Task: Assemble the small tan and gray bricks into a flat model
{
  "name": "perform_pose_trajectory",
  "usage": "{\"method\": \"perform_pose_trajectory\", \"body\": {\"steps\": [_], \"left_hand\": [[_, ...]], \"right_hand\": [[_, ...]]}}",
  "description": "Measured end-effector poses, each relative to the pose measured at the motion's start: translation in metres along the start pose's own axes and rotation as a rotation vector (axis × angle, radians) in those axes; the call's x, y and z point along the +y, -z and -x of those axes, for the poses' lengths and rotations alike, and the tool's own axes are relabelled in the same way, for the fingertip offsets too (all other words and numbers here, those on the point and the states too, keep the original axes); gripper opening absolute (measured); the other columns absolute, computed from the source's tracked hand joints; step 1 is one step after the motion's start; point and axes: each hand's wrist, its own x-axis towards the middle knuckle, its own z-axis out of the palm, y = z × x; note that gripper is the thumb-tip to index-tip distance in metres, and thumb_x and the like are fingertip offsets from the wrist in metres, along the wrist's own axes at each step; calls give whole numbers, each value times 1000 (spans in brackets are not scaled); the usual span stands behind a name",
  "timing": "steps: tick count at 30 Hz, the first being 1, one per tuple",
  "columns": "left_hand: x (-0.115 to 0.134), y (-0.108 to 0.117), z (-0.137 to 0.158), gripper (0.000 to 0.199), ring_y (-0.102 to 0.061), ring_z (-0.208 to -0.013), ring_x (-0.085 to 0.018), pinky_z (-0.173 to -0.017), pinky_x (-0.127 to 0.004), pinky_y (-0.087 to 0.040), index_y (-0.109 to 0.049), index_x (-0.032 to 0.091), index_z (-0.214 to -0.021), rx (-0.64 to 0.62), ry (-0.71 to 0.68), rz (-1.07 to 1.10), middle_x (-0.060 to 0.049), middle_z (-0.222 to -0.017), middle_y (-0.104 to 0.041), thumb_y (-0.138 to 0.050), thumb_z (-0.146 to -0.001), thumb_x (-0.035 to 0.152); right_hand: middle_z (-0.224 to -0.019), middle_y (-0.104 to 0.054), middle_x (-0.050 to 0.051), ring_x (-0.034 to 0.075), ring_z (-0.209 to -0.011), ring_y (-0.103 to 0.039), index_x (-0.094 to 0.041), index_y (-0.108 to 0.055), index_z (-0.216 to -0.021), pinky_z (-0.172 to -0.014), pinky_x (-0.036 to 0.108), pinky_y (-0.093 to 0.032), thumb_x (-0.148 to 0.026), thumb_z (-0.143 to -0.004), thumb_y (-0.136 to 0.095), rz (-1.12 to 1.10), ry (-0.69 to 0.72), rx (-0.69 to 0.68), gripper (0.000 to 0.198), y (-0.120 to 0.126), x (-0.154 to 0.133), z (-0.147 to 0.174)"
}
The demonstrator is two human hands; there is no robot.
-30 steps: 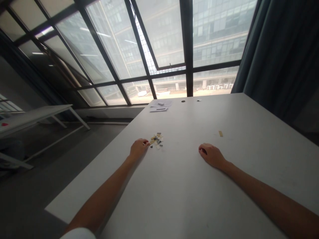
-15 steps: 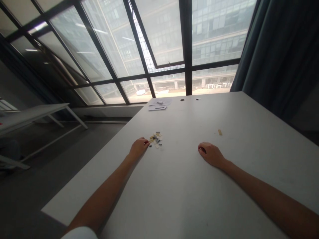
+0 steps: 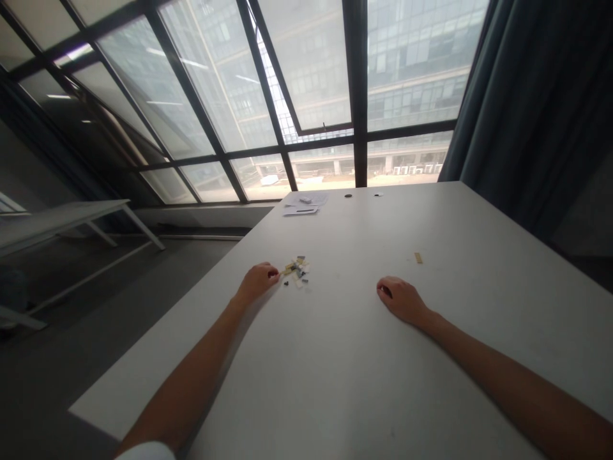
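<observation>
My left hand [image 3: 261,279] is closed at the left edge of a small pile of building-brick pieces [image 3: 297,271], in yellow, grey, white and black. Its thumb and fingertips pinch a thin yellow piece [image 3: 282,273] that sticks out toward the pile. One small black piece [image 3: 286,283] lies just in front of the heap. Further right, my right hand [image 3: 401,298] rests on the table with its fingers curled in; whatever may be inside them is hidden. Beyond it lies a flat yellow piece [image 3: 418,258], apart from the hand.
The white table [image 3: 335,370] runs up to the windows. Papers [image 3: 301,210] with a dark pen-like item and a small whitish object lie at its far left corner. Near the far edge are two dark round spots. A second white table [image 3: 62,220] stands at left, a dark curtain [image 3: 517,121] at right.
My left hand has drawn a little to the left, away from the pile, with the yellow piece at its fingertips. My right hand stays in place. The view has shifted slightly.
</observation>
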Motion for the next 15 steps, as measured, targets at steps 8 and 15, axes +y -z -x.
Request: {"method": "perform_pose_trajectory", "body": {"steps": [8, 15], "left_hand": [[108, -9, -17, 17, -62, -74, -15, -73, -26, -46, -74, 21, -77, 26, -330, 125, -3, -83, -68, -60, -86, 24], [193, -49, -39, 14, -63, -78, -15, -73, -25, -48, -73, 22, -76, -14, -645, 142, -4, -83, -67, -62, -85, 20]], "right_hand": [[-84, -66, 3, 16, -79, -58, -21, -66, -85, -72, 27, -39, -19, -89, -53, -12, -3, -1, 14, 0, 1, 0], [-84, -65, 1, 15, -75, -58, -21, -67, -98, -72, 27, -41, -18, -89, -56, -94, -23, 35, 15, 1, 3, -1]]}}
